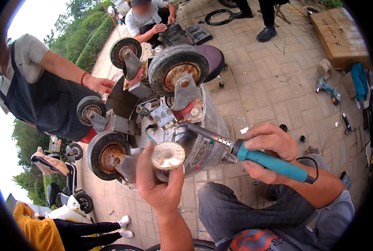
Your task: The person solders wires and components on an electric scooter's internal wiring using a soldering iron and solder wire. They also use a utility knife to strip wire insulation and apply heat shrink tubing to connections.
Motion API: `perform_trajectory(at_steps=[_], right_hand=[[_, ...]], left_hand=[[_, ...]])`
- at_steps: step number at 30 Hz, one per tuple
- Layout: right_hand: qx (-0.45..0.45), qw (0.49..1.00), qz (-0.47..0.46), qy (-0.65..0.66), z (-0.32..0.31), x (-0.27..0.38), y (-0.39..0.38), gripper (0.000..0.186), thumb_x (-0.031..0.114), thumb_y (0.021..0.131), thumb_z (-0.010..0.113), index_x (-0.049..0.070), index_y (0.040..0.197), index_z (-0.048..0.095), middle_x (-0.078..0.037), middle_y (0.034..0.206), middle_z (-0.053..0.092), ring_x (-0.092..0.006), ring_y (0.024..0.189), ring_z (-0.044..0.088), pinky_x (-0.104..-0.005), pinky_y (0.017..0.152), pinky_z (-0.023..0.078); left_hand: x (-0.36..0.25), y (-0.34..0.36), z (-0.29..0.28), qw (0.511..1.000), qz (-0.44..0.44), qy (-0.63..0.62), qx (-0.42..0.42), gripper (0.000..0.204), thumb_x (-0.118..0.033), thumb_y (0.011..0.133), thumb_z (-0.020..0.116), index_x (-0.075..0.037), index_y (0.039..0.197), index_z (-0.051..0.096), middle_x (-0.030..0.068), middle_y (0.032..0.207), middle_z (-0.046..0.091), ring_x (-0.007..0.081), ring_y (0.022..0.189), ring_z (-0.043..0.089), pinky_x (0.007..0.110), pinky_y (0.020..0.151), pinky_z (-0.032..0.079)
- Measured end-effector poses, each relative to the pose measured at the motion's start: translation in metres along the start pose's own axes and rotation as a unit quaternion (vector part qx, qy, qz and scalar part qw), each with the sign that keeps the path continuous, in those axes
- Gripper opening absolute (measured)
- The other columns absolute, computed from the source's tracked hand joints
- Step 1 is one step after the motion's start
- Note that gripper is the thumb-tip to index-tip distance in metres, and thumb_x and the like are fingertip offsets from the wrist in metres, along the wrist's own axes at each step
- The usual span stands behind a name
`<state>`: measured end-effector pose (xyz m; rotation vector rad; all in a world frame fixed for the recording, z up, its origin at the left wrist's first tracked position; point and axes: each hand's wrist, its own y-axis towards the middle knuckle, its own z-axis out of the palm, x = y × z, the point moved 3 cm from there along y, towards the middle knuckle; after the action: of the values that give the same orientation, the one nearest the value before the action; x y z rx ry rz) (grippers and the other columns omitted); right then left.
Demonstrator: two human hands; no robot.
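Note:
My right hand (pixel 266 151) is wrapped round the teal handle of a soldering iron (pixel 274 165), whose dark tip points left at the wiring. Between thumb and fingers of my left hand (pixel 160 186) sits a small white spool (pixel 168 155), likely solder wire, just below the tip. Beyond both hands lies an upturned metal drum (pixel 213 129) with rusty caster wheels (pixel 179 70) on brackets. Inside its base are a silvery electrical component (pixel 163 115) and green wires (pixel 148 134). Whether the tip touches a terminal is too small to tell.
A person in a striped apron (pixel 48 100) stands at the left with a hand by the drum. Another crouches behind at a black tool case (pixel 174 34). Rightward on the paving lie a cordless drill (pixel 328 90) and a cardboard box (pixel 340 37). A scooter (pixel 71 184) stands lower left.

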<state>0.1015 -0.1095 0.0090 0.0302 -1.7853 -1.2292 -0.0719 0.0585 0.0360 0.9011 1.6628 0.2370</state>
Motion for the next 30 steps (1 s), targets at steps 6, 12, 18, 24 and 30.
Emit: perform_trajectory(at_steps=[6,12,18,24,30], right_hand=[[-0.003,1.0,-0.011,0.005,0.0,-0.003,-0.001,0.043,0.0,0.068,0.075,0.001,0.108,0.059,-0.012,0.092,0.065,-0.0181,0.075,0.065,-0.0275,0.066,0.052],[-0.113,0.934,0.258,0.219,0.009,-0.013,-0.016,0.033,0.011,0.085,0.069,-0.003,0.11,0.053,-0.013,0.092,0.066,-0.0148,0.077,0.065,-0.0283,0.063,0.052],[-0.143,0.9,0.323,0.257,0.012,-0.018,-0.013,0.035,0.021,0.089,0.069,-0.005,0.107,0.052,-0.013,0.091,0.066,-0.0154,0.074,0.065,-0.0287,0.064,0.052],[-0.153,0.883,0.347,0.276,0.013,-0.019,-0.012,0.037,0.024,0.088,0.069,-0.005,0.106,0.053,-0.013,0.09,0.066,-0.0164,0.073,0.065,-0.0292,0.065,0.053],[-0.142,0.884,0.368,0.249,0.012,-0.022,-0.013,0.042,0.028,0.087,0.068,0.0,0.11,0.048,-0.014,0.09,0.064,-0.0233,0.069,0.064,-0.037,0.064,0.055]], left_hand=[[0.001,-0.001,-0.001,1.0,-0.012,-0.021,-0.007,0.057,0.004,0.068,0.07,0.014,0.122,0.052,0.015,0.108,0.06,0.019,0.095,0.059,0.03,0.085,0.047],[0.002,-0.001,-0.001,1.0,-0.016,-0.018,0.004,0.057,0.004,0.068,0.069,0.014,0.122,0.051,0.0158,0.109,0.06,0.0194,0.095,0.059,0.031,0.085,0.048],[0.0,0.0,-0.001,0.999,-0.02,-0.024,0.004,0.058,0.004,0.07,0.071,0.015,0.123,0.05,0.0167,0.111,0.06,0.0201,0.097,0.06,0.031,0.086,0.048],[0.0,0.0,-0.001,1.0,-0.006,-0.019,-0.001,0.059,0.004,0.07,0.072,0.015,0.124,0.049,0.0173,0.113,0.059,0.0206,0.098,0.06,0.031,0.087,0.048],[0.001,0.0,-0.001,1.0,-0.008,-0.015,-0.001,0.061,0.004,0.069,0.072,0.014,0.125,0.049,0.0178,0.114,0.059,0.0209,0.099,0.06,0.031,0.088,0.048]])
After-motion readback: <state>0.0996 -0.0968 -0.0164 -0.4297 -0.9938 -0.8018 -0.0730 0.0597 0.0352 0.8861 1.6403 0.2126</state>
